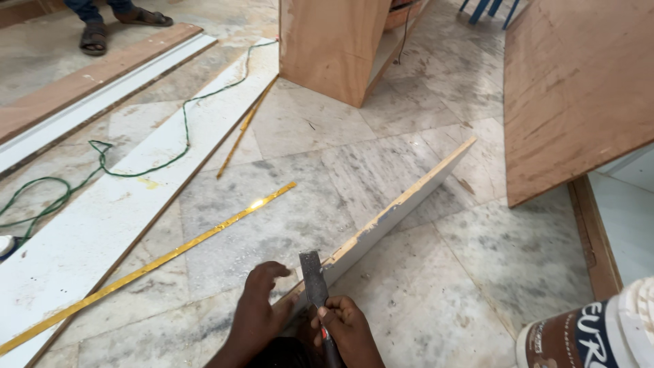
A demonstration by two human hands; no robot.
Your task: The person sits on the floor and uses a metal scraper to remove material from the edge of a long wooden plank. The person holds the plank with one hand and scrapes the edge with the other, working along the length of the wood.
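A long white laminated board (402,204) stands on its edge on the marble floor, running from the bottom centre up to the right. My left hand (259,313) presses against its near end, fingers spread over the top edge. My right hand (347,330) grips a chisel (313,276) by its handle, and the flat steel blade rests against the board's raw top edge just beside my left hand.
Two thin yellow metal strips (170,252) (245,129) lie on the floor. A wide white panel (116,204) with a green cable (136,163) lies at left. A plywood cabinet (334,48) stands ahead, a plywood sheet (572,95) at right, a white tub (599,334) at bottom right. Another person's sandalled feet (102,27) are at top left.
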